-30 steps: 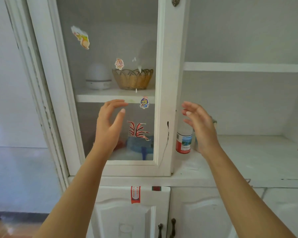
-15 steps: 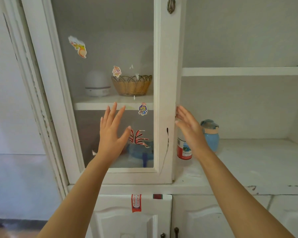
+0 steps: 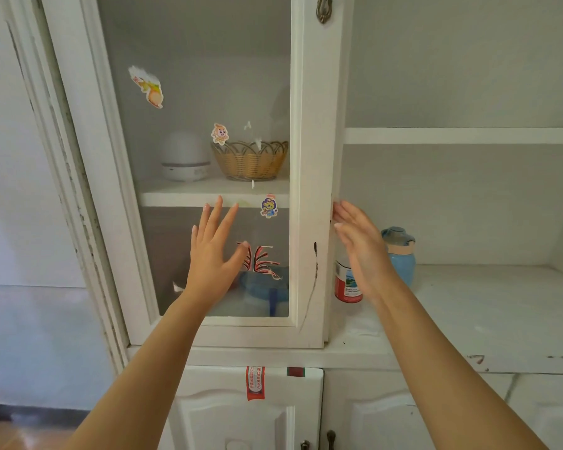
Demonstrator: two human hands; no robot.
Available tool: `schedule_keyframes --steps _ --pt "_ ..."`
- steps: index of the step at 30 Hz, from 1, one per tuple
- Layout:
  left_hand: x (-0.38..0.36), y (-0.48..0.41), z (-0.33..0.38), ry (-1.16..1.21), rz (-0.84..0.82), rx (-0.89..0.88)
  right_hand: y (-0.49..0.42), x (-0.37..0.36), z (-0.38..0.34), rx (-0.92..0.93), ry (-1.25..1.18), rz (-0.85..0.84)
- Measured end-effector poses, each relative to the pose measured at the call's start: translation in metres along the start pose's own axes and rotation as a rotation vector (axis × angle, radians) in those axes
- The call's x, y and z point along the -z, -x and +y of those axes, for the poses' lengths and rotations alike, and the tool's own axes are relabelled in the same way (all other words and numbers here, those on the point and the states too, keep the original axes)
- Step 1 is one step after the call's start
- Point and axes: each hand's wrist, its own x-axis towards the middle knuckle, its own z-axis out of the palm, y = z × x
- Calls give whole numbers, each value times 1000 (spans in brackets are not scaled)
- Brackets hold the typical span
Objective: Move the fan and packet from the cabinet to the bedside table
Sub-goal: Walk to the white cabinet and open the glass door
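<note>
The left hand (image 3: pixel 213 258) lay flat on the glass door (image 3: pixel 192 76), fingers spread, holding nothing; the right hand (image 3: pixel 361 251), straight and empty, touched its edge; the blue fan (image 3: pixel 273 289) stood inside

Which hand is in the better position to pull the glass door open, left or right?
Right, probably. The right hand has its fingertips at the free edge of the glass door, where it could hook and pull. The left hand is spread flat before the door's middle, with nothing to grip there.

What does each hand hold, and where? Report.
Nothing. Left hand is open before the white glass-paned cabinet door; right hand touches its edge, fingers straight.
</note>
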Motion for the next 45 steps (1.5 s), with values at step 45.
schedule_keyframes --steps 45 --pt "63 93 54 330 106 233 80 -10 -53 199 468 -235"
